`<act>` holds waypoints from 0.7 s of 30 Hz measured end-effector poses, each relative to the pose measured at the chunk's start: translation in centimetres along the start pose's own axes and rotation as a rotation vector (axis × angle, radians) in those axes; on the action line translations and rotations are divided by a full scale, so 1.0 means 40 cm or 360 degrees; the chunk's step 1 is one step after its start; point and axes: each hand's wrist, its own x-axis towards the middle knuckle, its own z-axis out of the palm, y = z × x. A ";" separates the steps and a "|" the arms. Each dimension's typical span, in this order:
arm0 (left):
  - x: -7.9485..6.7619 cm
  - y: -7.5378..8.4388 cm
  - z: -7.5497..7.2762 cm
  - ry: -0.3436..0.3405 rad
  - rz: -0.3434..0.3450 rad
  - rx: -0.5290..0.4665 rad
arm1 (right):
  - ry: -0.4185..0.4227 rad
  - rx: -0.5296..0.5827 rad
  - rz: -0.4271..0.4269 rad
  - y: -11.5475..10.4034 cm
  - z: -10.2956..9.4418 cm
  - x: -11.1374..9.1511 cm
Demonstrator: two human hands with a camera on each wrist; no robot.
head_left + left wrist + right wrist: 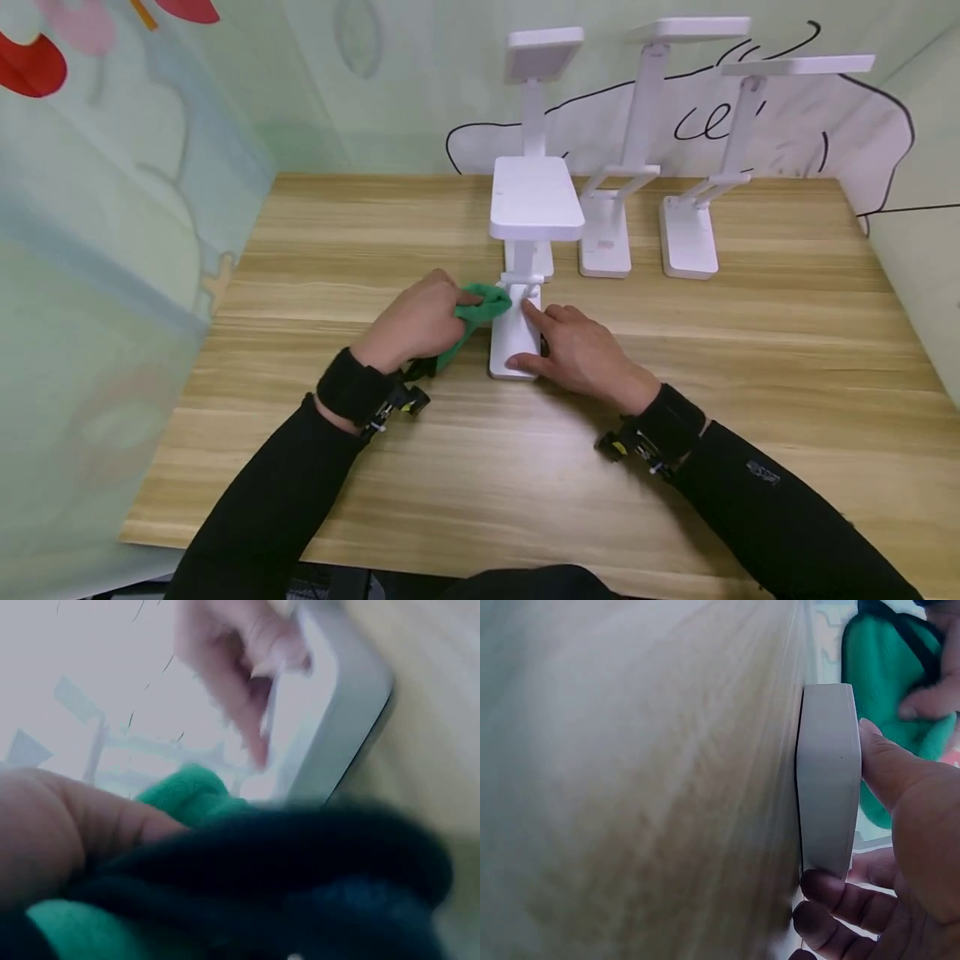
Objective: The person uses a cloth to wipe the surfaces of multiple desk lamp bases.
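A white desk lamp [537,193] stands upright in front of me, its flat head above a rectangular base [512,337]. My right hand [583,350] holds that base from the right, thumb over the top and index finger reaching toward the hinge. In the right wrist view, other fingers curl against the side of the base [829,780]. With my left hand [426,321] I pinch a green cloth [480,308] with black edging. A folded end of the cloth meets the left side of the base near the hinge. The left wrist view is blurred, with dark edging [300,855] across it.
Three more white desk lamps stand behind: one [543,57] partly hidden by the front lamp, one [606,242] beside it, another [690,242] farther right. All share a wooden table [360,225]. A wall with printed drawings [390,100] rises at the back and left.
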 end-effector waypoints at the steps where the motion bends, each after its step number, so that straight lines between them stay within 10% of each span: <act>1: 0.006 0.000 0.003 0.0050 0.0047 0.0051 | -0.0002 -0.0001 0.0005 0.000 0.000 0.000; 8: 0.038 0.001 0.063 0.0184 0.0312 0.0283 | -0.0010 -0.0004 0.0031 0.003 -0.002 -0.004; 14: -0.001 -0.010 0.050 -0.0057 0.0466 0.0138 | -0.0014 0.0002 0.0045 0.005 -0.005 -0.005; 21: -0.065 -0.046 0.001 -0.0344 0.0239 0.0054 | -0.0134 0.0068 0.0033 0.008 -0.014 0.004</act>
